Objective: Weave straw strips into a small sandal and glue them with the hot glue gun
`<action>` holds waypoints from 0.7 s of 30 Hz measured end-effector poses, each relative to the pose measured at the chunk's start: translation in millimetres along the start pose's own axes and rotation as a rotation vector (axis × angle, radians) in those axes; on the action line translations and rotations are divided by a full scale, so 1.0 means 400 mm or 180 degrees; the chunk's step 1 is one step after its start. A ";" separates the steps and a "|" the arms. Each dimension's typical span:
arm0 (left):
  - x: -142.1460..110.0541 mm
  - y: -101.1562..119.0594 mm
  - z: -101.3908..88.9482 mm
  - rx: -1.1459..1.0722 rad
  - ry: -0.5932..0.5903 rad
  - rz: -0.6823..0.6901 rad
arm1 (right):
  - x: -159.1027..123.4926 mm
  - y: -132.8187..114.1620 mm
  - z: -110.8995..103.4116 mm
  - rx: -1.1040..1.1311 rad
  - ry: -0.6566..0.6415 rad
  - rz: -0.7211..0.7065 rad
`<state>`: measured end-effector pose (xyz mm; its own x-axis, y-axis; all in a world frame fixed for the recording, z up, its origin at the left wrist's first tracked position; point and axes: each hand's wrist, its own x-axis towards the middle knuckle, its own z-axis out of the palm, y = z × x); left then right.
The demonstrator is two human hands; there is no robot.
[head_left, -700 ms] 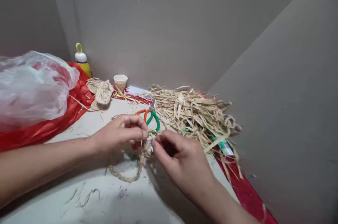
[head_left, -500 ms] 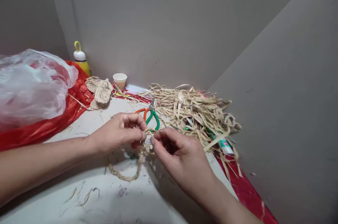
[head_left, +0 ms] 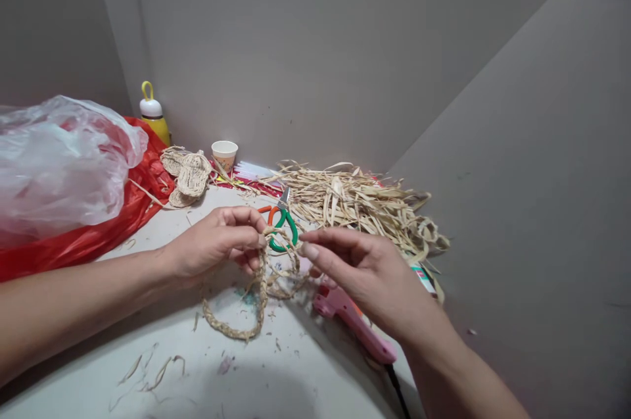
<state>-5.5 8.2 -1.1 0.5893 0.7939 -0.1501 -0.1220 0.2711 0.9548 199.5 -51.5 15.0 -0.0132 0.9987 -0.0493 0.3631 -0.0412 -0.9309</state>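
Note:
My left hand (head_left: pixel 217 246) is closed, pinching the top of a braided straw cord (head_left: pixel 236 327) that loops down onto the white table (head_left: pixel 207 379). My right hand (head_left: pixel 365 271) is just right of it, fingers pinched on loose straw strands (head_left: pixel 288 274) coming off the braid's end. A pink glue gun (head_left: pixel 352 320) lies on the table under my right hand, its black cable running toward me. Scissors with orange and green handles (head_left: pixel 282 218) lie just behind my hands.
A heap of loose dry straw (head_left: pixel 359 202) fills the back right corner. Woven straw pieces (head_left: pixel 190 172), a paper cup (head_left: pixel 225 152) and a yellow bottle (head_left: pixel 152 113) stand at the back. A clear plastic bag (head_left: pixel 59 162) over red plastic (head_left: pixel 98 235) lies at left. Grey walls enclose the table.
My right hand has lifted and shifted to the right, uncovering the pink glue gun. The braid's top end has risen a little between my hands.

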 end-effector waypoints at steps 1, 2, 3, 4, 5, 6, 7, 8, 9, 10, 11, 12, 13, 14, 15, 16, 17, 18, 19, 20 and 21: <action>0.000 -0.002 -0.002 -0.0008 0.0002 0.0015 | 0.004 0.004 0.003 0.0114 -0.0166 0.0145; 0.000 -0.003 -0.003 -0.0014 -0.0009 0.0020 | 0.009 0.008 0.007 0.0214 -0.0291 0.0252; 0.000 -0.004 -0.005 -0.0019 -0.0025 0.0022 | 0.013 0.012 0.011 0.0307 -0.0372 0.0324; 0.000 -0.005 -0.006 -0.0029 -0.0046 0.0027 | 0.017 0.016 0.014 0.0404 -0.0429 0.0368; 0.001 -0.006 -0.006 -0.0039 -0.0060 0.0030 | 0.021 0.021 0.018 0.0508 -0.0476 0.0385; 0.001 -0.006 -0.007 -0.0051 -0.0072 0.0036 | 0.024 0.025 0.021 0.0617 -0.0513 0.0396; 0.000 -0.007 -0.007 -0.0065 -0.0079 0.0044 | 0.027 0.029 0.025 0.0721 -0.0539 0.0416; 0.000 -0.007 -0.007 -0.0086 -0.0071 0.0051 | 0.029 0.032 0.028 0.0813 -0.0557 0.0440; 0.000 -0.007 -0.006 -0.0105 -0.0063 0.0048 | 0.031 0.034 0.031 0.0887 -0.0591 0.0474; 0.000 -0.007 -0.006 -0.0122 -0.0057 0.0038 | 0.032 0.036 0.034 0.0940 -0.0618 0.0502; 0.000 -0.007 -0.005 -0.0125 -0.0055 0.0030 | 0.032 0.038 0.037 0.0990 -0.0625 0.0525; 0.000 -0.007 -0.005 -0.0125 -0.0053 0.0024 | 0.031 0.038 0.039 0.1034 -0.0615 0.0539; 0.000 -0.007 -0.005 -0.0122 -0.0056 0.0016 | 0.030 0.039 0.041 0.1053 -0.0605 0.0542; 0.001 -0.008 -0.005 -0.0123 -0.0062 0.0011 | 0.028 0.038 0.042 0.1044 -0.0593 0.0535; 0.001 -0.008 -0.005 -0.0127 -0.0067 0.0011 | 0.026 0.038 0.043 0.1017 -0.0579 0.0527; 0.002 -0.009 -0.006 -0.0140 -0.0067 0.0012 | 0.025 0.037 0.043 0.0975 -0.0564 0.0520; 0.003 -0.009 -0.006 -0.0153 -0.0069 0.0014 | 0.024 0.036 0.043 0.0918 -0.0571 0.0514; 0.003 -0.010 -0.006 -0.0161 -0.0064 0.0023 | 0.023 0.035 0.043 0.0860 -0.0584 0.0503; 0.004 -0.010 -0.006 -0.0152 -0.0050 0.0031 | 0.023 0.035 0.043 0.0812 -0.0596 0.0487; 0.005 -0.011 -0.006 -0.0143 -0.0027 0.0038 | 0.023 0.034 0.044 0.0773 -0.0609 0.0476; 0.006 -0.010 -0.006 -0.0129 0.0001 0.0039 | 0.024 0.033 0.045 0.0744 -0.0634 0.0475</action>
<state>-5.5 10.1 -6.0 0.5872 0.7975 -0.1386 -0.1614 0.2831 0.9454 187.3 -43.2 -4.4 -0.1660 0.9566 -0.2394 0.1517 -0.2151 -0.9647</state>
